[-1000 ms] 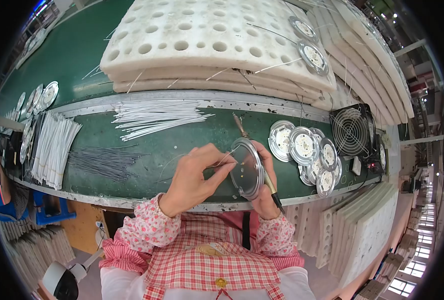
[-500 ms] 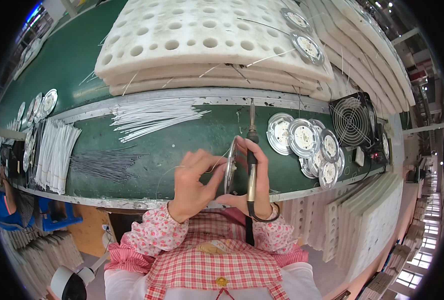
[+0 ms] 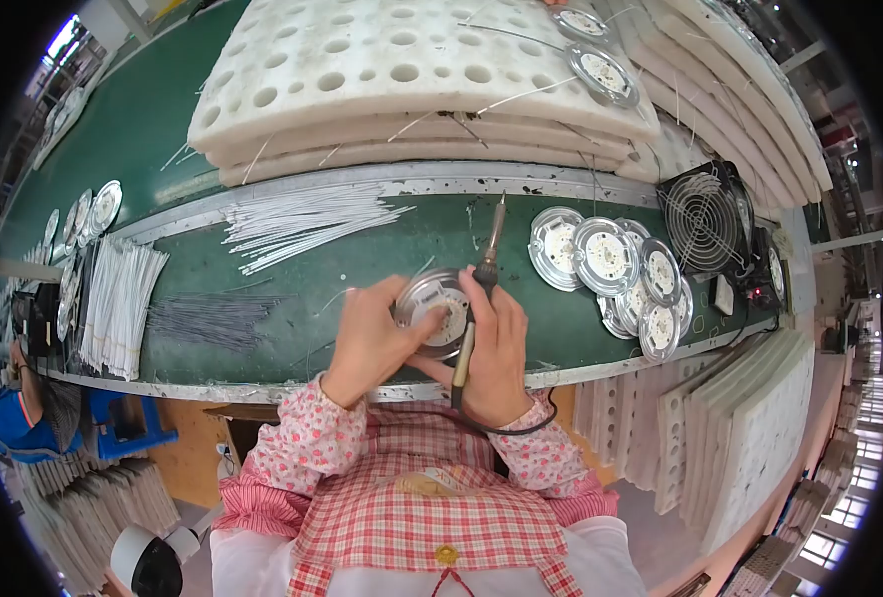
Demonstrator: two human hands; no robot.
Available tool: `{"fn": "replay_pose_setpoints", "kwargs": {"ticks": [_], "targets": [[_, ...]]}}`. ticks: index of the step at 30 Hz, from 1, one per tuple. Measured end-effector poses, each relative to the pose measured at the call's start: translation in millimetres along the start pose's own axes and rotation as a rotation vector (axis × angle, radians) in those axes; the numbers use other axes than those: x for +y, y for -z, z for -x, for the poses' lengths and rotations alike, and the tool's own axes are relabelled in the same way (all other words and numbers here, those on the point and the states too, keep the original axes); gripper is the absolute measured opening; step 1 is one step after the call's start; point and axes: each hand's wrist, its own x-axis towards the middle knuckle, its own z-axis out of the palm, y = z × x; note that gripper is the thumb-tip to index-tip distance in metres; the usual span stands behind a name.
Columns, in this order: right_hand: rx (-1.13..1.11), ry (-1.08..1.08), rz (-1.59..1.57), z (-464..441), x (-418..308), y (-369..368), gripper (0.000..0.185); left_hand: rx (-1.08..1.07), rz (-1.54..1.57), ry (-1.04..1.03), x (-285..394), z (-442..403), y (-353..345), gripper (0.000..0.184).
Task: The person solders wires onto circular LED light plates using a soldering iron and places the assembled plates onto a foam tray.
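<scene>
A round silver disc with a white circuit board (image 3: 449, 298) is at the middle of the bench, its board facing up toward me. My left hand (image 3: 370, 338) grips it from the left, with the thumb lying across the board. My right hand (image 3: 501, 348) is closed around a soldering iron (image 3: 487, 261) and steadies the disc's right edge with its fingers. The iron's tip points up and away from me, clear of the disc. A thin pale wire shows by the disc's far edge; whether it is attached, I cannot make out.
Several similar discs (image 3: 603, 257) are piled on the right, beside a black fan (image 3: 702, 224). White wires (image 3: 307, 227), bundled white wires (image 3: 121, 308) and dark wires (image 3: 213, 320) lie on the left. Perforated foam sheets (image 3: 382, 104) stand behind. A person (image 3: 25, 413) is far left.
The disc has turned from edge-on to face-up, and my left thumb now lies across it. The soldering iron has tilted, with its lower end swinging left.
</scene>
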Motion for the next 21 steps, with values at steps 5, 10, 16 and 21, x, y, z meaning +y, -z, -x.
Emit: {"fn": "replay_pose_setpoints", "kwargs": {"ticks": [5,10,16,21], "targets": [[-0.113,-0.024,0.064,-9,15,21,0.072,0.287,-0.217,-0.279,-32,-4,-1,0.022],[0.033,-0.084,-0.375,-6,25,50,0.023,0.075,-0.071,-0.472,-38,0,12,0.008],[-0.242,0.006,-0.474,-10,37,58,0.015,-0.037,-0.041,-0.533,-38,-5,4,0.014],[-0.267,0.021,-0.456,-12,37,55,0.014,-0.034,-0.062,-0.541,-39,-7,0,0.013]]}}
